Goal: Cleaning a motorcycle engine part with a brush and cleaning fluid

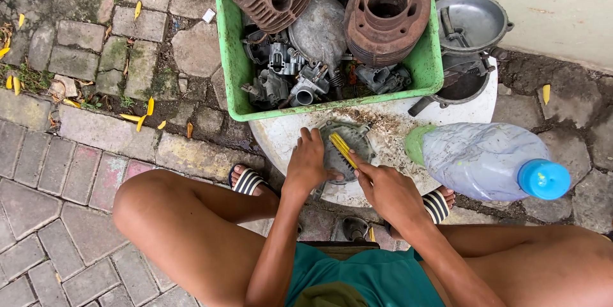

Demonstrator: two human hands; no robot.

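Nearest me, a big plastic bottle [485, 159] leans in while the left hand [308, 161] pins a round metal part [348, 149] on the white surface [281, 136] (fingers curled over its rim), the right hand [383, 187] gripping a yellow brush [343, 149] slanted across it.

Soft, even daylight, apparently overcast, no hard shadows, only faint shade beneath the green crate [230, 58] and legs, mild sheen on the near-right plastic bottle [485, 160], sharp focus throughout, slight wide-angle bending at the edges, no glare.
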